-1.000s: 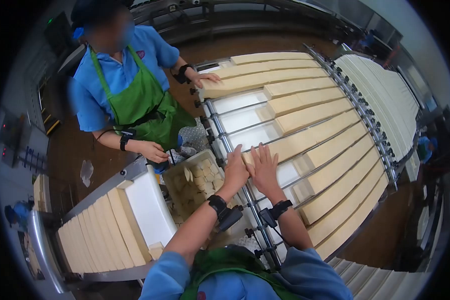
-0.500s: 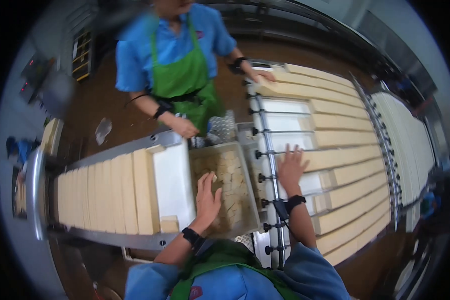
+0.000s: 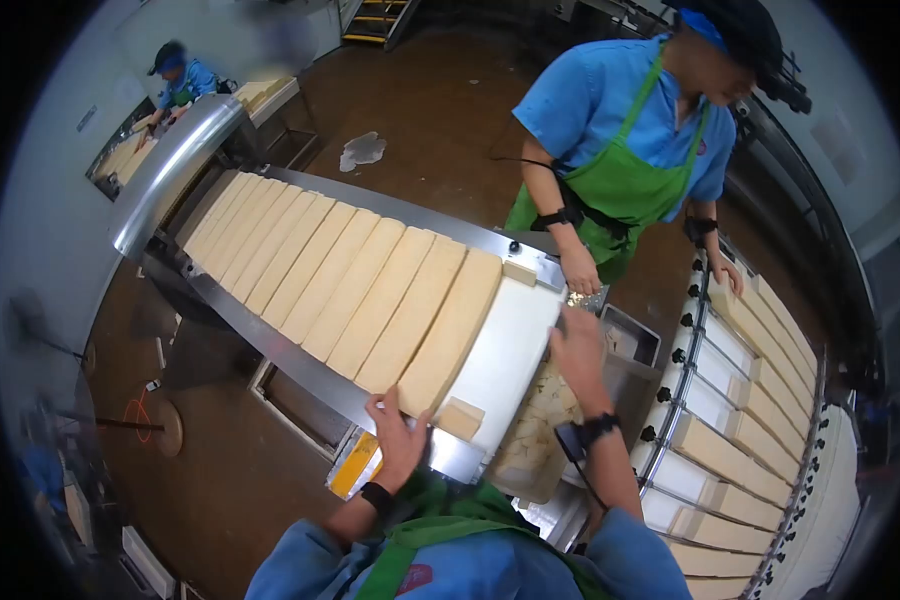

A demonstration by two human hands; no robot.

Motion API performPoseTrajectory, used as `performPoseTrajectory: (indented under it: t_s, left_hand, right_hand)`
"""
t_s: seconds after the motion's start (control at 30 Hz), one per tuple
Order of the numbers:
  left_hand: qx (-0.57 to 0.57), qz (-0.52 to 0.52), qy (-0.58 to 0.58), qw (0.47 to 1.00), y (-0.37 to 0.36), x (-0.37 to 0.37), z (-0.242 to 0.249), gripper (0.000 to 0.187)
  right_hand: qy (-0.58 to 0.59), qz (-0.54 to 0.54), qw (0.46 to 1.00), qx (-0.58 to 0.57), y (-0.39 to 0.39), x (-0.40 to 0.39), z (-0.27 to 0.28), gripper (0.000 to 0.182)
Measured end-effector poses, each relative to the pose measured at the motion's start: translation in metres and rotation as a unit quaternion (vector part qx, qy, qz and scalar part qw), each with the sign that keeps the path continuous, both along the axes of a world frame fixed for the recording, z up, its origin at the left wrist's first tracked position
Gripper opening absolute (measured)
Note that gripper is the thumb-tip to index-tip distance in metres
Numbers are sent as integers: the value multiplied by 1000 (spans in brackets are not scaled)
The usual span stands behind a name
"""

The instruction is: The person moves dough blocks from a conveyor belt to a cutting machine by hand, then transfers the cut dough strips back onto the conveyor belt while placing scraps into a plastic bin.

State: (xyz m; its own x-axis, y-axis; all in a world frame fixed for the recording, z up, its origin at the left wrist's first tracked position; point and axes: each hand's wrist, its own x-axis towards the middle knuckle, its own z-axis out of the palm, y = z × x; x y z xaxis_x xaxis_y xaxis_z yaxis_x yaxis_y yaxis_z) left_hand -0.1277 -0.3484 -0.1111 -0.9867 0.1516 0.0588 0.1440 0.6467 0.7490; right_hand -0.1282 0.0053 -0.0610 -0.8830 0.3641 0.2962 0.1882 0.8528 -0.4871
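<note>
My left hand point(image 3: 398, 440) is at the near end of the last long cream-coloured slab point(image 3: 458, 330) on the left conveyor. Its fingers are apart and touch the slab's end. Beside it, a small cut piece point(image 3: 462, 418) lies on the white belt point(image 3: 505, 345). My right hand point(image 3: 578, 345) is raised over the belt's end, by the bin of pale offcuts point(image 3: 542, 425). Motion blurs its fingers, and I cannot see anything held in it.
Opposite me stands a co-worker in a green apron point(image 3: 620, 205), one hand by the belt's far corner, the other on a slab at the right. Divided lanes of slabs point(image 3: 760, 450) fill the right conveyor. A metal guard point(image 3: 185, 165) arches over the left conveyor's far end.
My view has swung left. My left hand has gone from above the offcut bin to the last slab's end. My right hand has left the right conveyor for the left belt's end.
</note>
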Motion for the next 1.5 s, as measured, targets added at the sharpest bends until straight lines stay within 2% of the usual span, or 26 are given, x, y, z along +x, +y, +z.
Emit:
performPoseTrajectory:
  t_s: [0.1, 0.17, 0.23, 0.27, 0.47, 0.6, 0.7, 0.77, 0.83, 0.9, 0.97, 1.0, 1.03, 1.1, 1.17, 1.3, 1.4, 1.43, 1.47, 1.5]
  left_hand:
    - [12, -17, -42, 999, 17, -8, 10, 84]
    - [-17, -10, -41, 999, 21, -12, 10, 86]
    - [-13, -12, -50, 999, 22, -13, 13, 86]
    - [-11, -15, -59, 998, 22, -12, 15, 86]
    - [-17, -17, -85, 996, 26, -11, 16, 86]
    - [-41, -20, -93, 995, 33, -10, 17, 84]
    - [-55, -28, -78, 995, 39, -11, 14, 82]
    - [-69, -49, -82, 993, 46, -14, 17, 82]
    - [-83, -82, -85, 990, 53, -21, 24, 82]
    - [-107, -98, -112, 983, 58, -29, 33, 81]
    - [-136, -126, -74, 980, 58, -27, 27, 90]
    - [-168, -145, -81, 972, 60, -28, 26, 100]
    - [-204, -145, -24, 968, 63, -23, 10, 107]
    - [-194, -168, 11, 966, 64, -24, -7, 111]
    - [-204, -132, -56, 968, 80, -23, 9, 105]
    - [-179, -164, -9, 970, 92, -12, 5, 96]
    - [-134, -219, 47, 965, 112, 2, 21, 86]
    - [-82, -243, 77, 963, 128, 13, 36, 82]
    - [-28, -268, 106, 957, 145, 25, 48, 78]
    - [-25, -281, 107, 953, 159, 37, 55, 78]
  right_hand:
    - [29, 102, 994, -26, -29, -88, -34, 52]
    - [25, 104, 994, 19, -39, -131, -44, 50]
    - [-67, 76, 993, 66, -46, -158, -48, 48]
    - [-71, 63, 989, 113, -46, -168, -62, 47]
    - [-160, -19, 981, 104, -52, -188, -51, 49]
    - [-216, -19, 967, 134, -54, -186, -42, 51]
    - [-170, -25, 974, 146, -34, -162, -46, 50]
    - [-143, -33, 985, 92, -9, -133, -55, 51]
    - [-121, -79, 983, 110, 3, -110, -57, 53]
    - [-130, -88, 988, -2, 20, -89, -58, 57]
    - [-12, -83, 996, 4, 25, -83, -89, 59]
    - [-63, -120, 990, -42, 12, -82, -66, 61]
    - [-109, -146, 983, 6, 11, -85, -72, 64]
    - [-117, -150, 982, 4, 5, -77, -53, 69]
    - [-142, -169, 975, -34, 5, -59, -39, 67]
    - [-88, -197, 974, -64, 16, 18, -26, 63]
    - [81, -301, 949, -36, 19, 98, -21, 62]
    - [123, -338, 933, -17, 22, 128, -16, 62]
    - [139, -381, 914, -2, 21, 159, 2, 61]
    - [153, -422, 893, 14, 22, 189, 18, 60]
